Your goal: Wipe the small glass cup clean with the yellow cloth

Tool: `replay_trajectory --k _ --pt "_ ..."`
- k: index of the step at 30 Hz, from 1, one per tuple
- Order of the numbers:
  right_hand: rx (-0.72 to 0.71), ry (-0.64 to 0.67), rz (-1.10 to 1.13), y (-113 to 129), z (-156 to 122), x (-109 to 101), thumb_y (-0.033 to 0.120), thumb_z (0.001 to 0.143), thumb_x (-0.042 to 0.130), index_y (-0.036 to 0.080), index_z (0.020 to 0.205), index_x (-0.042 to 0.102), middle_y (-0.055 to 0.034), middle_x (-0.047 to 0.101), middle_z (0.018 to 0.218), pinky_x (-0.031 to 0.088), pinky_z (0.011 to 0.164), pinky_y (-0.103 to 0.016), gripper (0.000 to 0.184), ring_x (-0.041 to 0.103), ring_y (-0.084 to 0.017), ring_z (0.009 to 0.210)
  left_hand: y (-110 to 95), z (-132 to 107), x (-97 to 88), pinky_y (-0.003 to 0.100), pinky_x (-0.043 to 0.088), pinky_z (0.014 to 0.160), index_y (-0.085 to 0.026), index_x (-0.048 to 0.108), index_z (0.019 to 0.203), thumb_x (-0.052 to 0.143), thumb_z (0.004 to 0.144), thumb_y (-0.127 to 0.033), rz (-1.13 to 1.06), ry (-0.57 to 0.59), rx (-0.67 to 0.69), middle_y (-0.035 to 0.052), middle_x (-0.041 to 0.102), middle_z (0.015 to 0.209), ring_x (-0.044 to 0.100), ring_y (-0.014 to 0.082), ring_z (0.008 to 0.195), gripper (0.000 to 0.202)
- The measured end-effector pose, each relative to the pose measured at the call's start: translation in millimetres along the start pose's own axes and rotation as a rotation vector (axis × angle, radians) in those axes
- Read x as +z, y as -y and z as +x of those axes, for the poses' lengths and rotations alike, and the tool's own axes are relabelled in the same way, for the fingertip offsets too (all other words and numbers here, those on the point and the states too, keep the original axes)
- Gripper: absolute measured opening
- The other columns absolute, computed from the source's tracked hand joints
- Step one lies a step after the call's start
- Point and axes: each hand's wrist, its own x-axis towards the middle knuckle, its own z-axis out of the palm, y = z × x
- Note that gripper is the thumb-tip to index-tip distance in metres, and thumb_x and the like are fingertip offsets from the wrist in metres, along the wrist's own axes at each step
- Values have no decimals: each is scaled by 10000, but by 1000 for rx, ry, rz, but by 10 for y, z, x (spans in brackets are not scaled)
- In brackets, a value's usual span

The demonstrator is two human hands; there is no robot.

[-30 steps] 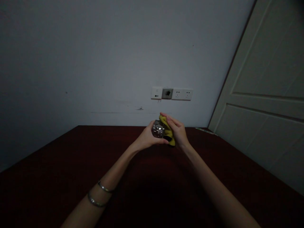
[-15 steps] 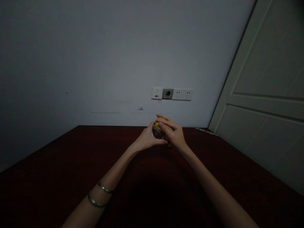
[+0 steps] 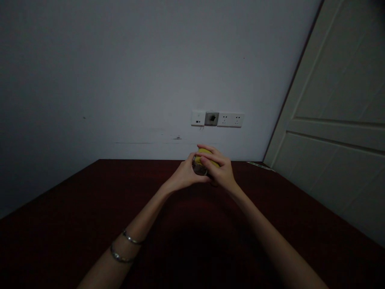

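Observation:
My left hand [image 3: 183, 176] is closed around a small clear glass object [image 3: 198, 169] held above the dark red table [image 3: 90, 216]. My right hand [image 3: 219, 170] presses a yellow cloth [image 3: 202, 157] over the top of the glass, fingers wrapped across it. Most of the glass and the cloth is hidden by my fingers. Two thin bangles [image 3: 124, 249] sit on my left forearm.
A white wall rises behind the table with a row of sockets [image 3: 217, 119]. A pale panelled door [image 3: 337, 128] stands at the right. A thin flat strip [image 3: 261, 165] lies at the table's far right corner.
My right hand has folded over the glass, pulling the yellow cloth onto its top, so less cloth and glass show. Both hands stay at the same spot.

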Motion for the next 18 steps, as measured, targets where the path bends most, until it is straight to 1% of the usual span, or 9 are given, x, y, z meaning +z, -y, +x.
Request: replay_trajectory --k 2,4,6,8,10,12,13,15,18 --pt "118 -89 82 -53 23 -2 333 812 591 249 916 720 -44 648 1152 425 974 -399 186 580 -197 1084 -10 -1 14 432 444 889 -152 459 1201 819 515 -264 43 14 36 132 597 1112 573 267 1011 783" --pt "278 -175 176 -104 46 5 381 800 590 219 930 711 -56 670 1108 425 968 -406 241 596 -207 1055 -18 -5 27 419 472 854 -146 441 1199 827 512 -295 37 24 17 141 587 1114 572 268 1004 802" --pt "423 -239 258 -145 61 25 428 789 579 192 947 698 -67 688 1053 450 927 -410 309 623 -217 990 -10 -11 37 375 522 727 -146 419 1200 810 544 -360 2 28 -39 150 581 1096 591 259 936 793" --pt "512 -256 310 -179 63 53 474 793 543 174 956 685 -75 693 1019 465 895 -414 369 634 -224 947 23 -15 47 306 528 570 -160 407 1198 719 639 -491 -30 33 -89 157 573 1089 604 242 860 721" --pt "528 -240 315 -212 47 82 505 809 490 167 982 664 -83 680 1044 450 915 -417 417 621 -227 974 79 -9 61 253 506 471 -179 419 1183 537 741 -624 -71 24 -128 157 569 1090 609 236 833 638" --pt "497 -235 256 -245 13 105 512 819 459 171 1037 626 -91 647 1109 422 950 -416 437 591 -227 1031 137 12 86 232 494 427 -188 441 1173 396 770 -699 -122 -31 -183 152 577 1071 616 239 823 652" --pt "475 -238 211 -259 -9 115 509 822 457 177 1072 598 -92 629 1137 411 962 -415 439 577 -224 1051 162 26 103 238 494 412 -190 451 1173 351 767 -725 -150 -65 -223 148 588 1045 622 235 790 680" --pt "440 -226 113 -278 -54 128 505 829 462 193 1138 537 -92 605 1164 403 966 -417 445 565 -221 1063 189 53 140 267 504 401 -197 459 1197 314 769 -737 -211 -112 -289 136 604 1003 627 224 725 704" --pt "366 -158 8 -271 -101 132 496 855 450 205 1182 496 -97 590 1192 394 978 -421 440 557 -220 1086 169 69 197 294 517 405 -208 479 1197 342 786 -704 -307 -176 -342 110 621 941 623 205 661 658"
